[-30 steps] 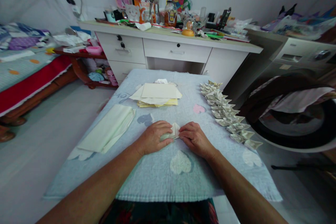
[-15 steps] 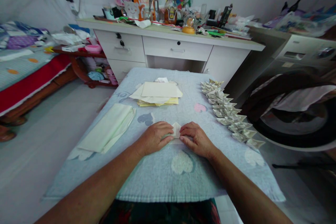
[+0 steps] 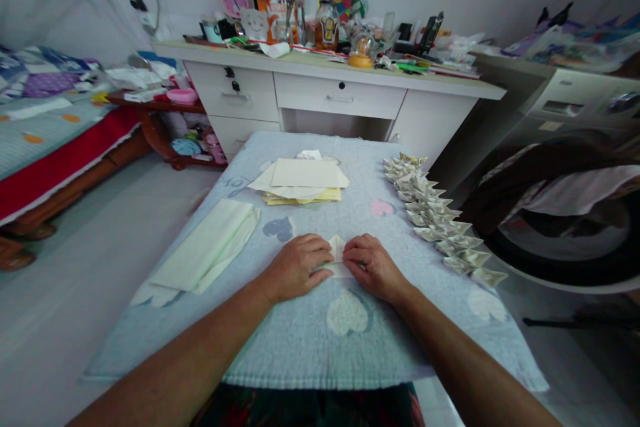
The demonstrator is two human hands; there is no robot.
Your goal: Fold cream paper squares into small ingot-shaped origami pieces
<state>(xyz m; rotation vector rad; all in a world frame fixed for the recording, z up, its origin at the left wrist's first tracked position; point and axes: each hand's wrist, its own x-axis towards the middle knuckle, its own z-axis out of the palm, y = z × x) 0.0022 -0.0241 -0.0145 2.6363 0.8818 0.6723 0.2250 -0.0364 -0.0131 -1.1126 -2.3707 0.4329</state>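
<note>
A small piece of folded paper (image 3: 337,248), off-white with a pointed top, lies on the cloth-covered table between my two hands. On its left side, my left hand (image 3: 299,265) presses the paper with its fingers, the thumb near the lower edge. My right hand (image 3: 376,267) pinches the paper's right side between bent fingers and thumb. Much of the paper is hidden beneath the fingers. Beyond the hands sits a stack of paper sheets (image 3: 305,173), cream on top and yellow below. A pale green folded bundle of paper (image 3: 205,243) rests to the left.
Rows of folded paper boats (image 3: 435,213) run along the table's right side. The light blue cloth (image 3: 280,347) has heart shapes. Behind stands a cluttered white desk (image 3: 340,90). A washing machine (image 3: 565,107) is at right, a bed (image 3: 55,140) at left.
My left thumb has shifted slightly down, and more of the paper's lower strip shows. My right fingers have closed in on the paper's right edge. The view has shifted slightly.
</note>
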